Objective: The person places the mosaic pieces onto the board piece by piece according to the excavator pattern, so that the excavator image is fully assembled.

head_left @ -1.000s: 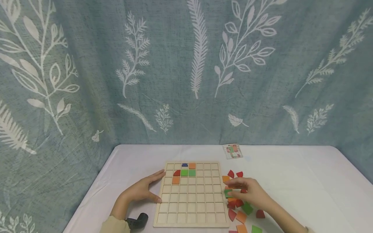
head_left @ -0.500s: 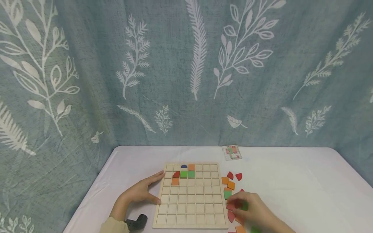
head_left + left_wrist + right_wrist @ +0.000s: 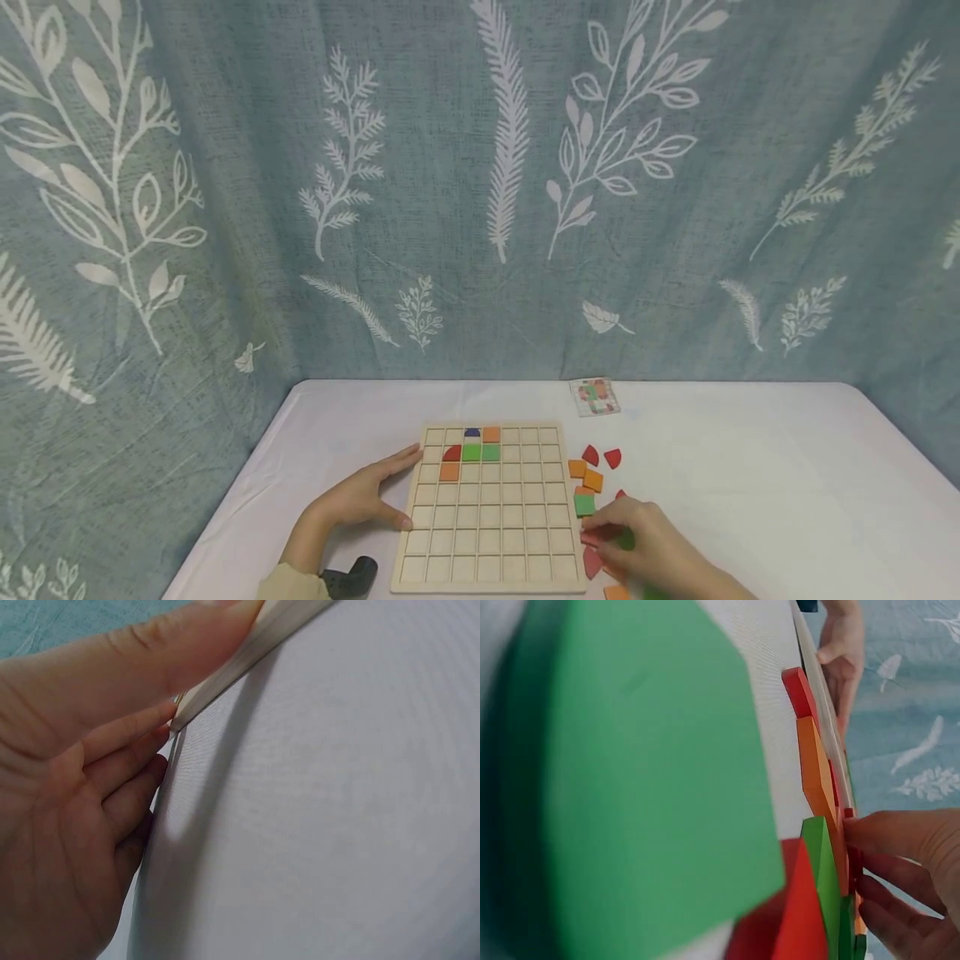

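Right fingers [image 3: 892, 831] pinch red piece [image 3: 590, 539] | left fingers [image 3: 396, 461] spread, touching board [image 3: 487, 587] | card [image 3: 595, 397]: head view only

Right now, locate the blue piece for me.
In the head view, the blue piece sits on the board, in the far row's third cell from the left, just left of an orange square and directly beyond a bright green square.

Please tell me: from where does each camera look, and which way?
Head: worn on the head, looks forward and down at the board, blocks and curtain; left hand and right hand show.
Left wrist: worn there, looks at the board's edge and tablecloth; left hand shows.
Right wrist: worn there, looks across blocks; both hands show.
Shared by head and right wrist: both hands, blocks, board.
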Tool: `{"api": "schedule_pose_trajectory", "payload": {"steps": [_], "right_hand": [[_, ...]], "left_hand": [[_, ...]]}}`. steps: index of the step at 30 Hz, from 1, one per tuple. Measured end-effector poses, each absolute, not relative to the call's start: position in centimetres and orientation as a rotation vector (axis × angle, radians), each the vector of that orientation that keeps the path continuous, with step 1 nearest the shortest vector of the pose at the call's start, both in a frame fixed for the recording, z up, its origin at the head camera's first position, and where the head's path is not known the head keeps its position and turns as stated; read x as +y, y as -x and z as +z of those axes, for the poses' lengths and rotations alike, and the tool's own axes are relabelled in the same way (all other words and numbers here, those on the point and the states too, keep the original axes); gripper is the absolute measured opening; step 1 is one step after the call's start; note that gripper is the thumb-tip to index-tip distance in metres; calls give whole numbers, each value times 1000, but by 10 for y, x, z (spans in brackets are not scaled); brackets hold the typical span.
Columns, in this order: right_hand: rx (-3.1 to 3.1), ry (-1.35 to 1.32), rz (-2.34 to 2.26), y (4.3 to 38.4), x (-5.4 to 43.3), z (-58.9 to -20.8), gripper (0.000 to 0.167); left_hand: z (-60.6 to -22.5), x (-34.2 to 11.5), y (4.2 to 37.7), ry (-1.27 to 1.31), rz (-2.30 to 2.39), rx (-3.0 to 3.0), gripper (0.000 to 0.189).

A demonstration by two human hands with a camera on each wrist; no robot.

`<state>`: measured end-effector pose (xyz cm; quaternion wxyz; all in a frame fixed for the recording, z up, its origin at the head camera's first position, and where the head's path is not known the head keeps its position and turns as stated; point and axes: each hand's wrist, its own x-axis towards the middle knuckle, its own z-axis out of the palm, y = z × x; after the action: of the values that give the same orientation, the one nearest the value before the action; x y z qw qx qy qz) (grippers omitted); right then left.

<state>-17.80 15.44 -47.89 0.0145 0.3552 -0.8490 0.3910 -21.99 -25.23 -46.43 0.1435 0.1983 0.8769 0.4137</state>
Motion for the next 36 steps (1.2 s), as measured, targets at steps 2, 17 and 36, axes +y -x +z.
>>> {"api": "schedule_pose_trajectory", "payload": {"steps": [2,17,36], "right_hand": [[-2662,-1096,1212,178,154,-479,17],[-2739,-1179,1088,191,162,-457,26],[-2525,-1633,936,253,38,-444,16]], "left_hand": [[-464,-252,220,-574,1190,2532,101],[-462,-251,220,-547,1186,2534,102],[-462,-252,221,-537,1149,2528,101]]}}
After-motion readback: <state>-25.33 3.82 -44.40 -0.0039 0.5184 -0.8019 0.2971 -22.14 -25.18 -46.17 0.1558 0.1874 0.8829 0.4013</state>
